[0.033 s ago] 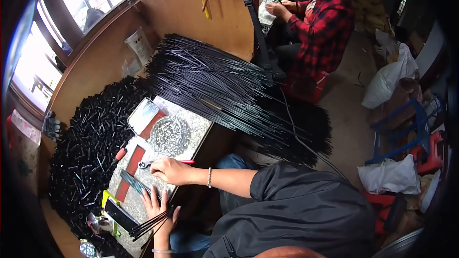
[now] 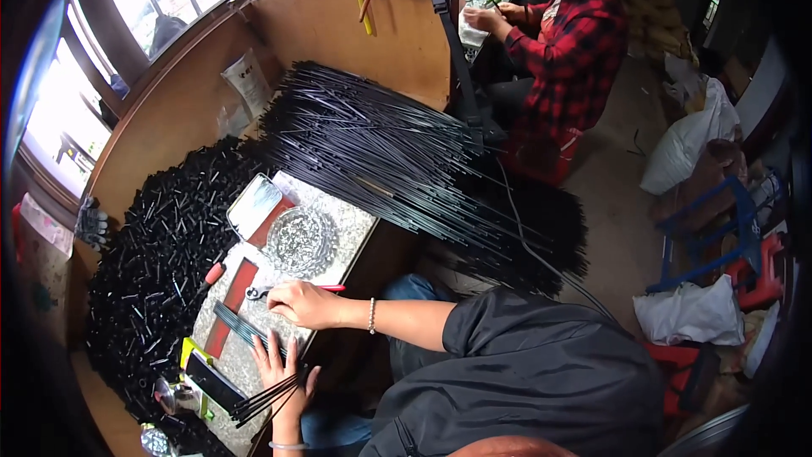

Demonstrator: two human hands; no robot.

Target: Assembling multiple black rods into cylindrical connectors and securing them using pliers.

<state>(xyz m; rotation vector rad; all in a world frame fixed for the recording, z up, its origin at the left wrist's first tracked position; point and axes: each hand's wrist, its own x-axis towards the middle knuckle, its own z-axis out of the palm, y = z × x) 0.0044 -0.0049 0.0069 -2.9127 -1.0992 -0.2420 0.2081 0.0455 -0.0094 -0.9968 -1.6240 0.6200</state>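
Observation:
My right hand (image 2: 303, 304) is closed round red-handled pliers (image 2: 331, 288); their metal head shows beyond its fingers. Below it, my left hand (image 2: 277, 370) rests with its fingers stretched over a row of dark thin rods (image 2: 241, 324) lying across a red strip (image 2: 222, 332). A bunch of thin black rods (image 2: 262, 404) crosses the left palm, apparently held in by the thumb; the exact grip is partly hidden. Near the right hand stands a clear glass bowl (image 2: 321, 262) of small shiny pieces. A red-handled tool (image 2: 215, 272) lies on the far side of the speckled worktop (image 2: 351, 233).
Short black pieces (image 2: 161, 254) are heaped beyond the worktop. Long black rods (image 2: 372, 135) spread alongside it. A phone (image 2: 213, 381) leans in a yellow-green stand. A co-worker (image 2: 567, 51) in a checked shirt sits opposite, behind a wooden partition (image 2: 397, 51). White sacks (image 2: 689, 309) stand at right.
Both my hands hold the same places. The co-worker's hands have shifted slightly.

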